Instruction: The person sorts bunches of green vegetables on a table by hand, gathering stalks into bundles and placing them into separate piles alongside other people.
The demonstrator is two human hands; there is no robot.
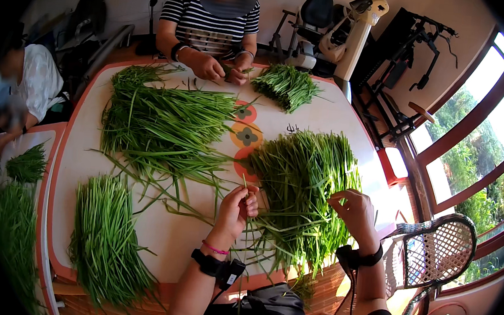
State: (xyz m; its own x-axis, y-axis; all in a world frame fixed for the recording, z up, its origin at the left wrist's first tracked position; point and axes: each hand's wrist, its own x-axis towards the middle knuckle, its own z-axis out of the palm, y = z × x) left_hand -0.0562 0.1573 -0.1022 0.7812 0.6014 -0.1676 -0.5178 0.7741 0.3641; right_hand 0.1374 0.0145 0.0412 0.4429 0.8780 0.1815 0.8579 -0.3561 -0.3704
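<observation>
While hands pinch stalks, chives cover table.

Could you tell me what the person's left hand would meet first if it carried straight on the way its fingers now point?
The left hand points up and away across the table, pinching a thin green stalk. Straight on, it would probably first meet the edge of the big pile of green stalks beside it, though depth is hard to judge.

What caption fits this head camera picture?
Left hand and right hand pinch green chive stalks over a table.
</observation>
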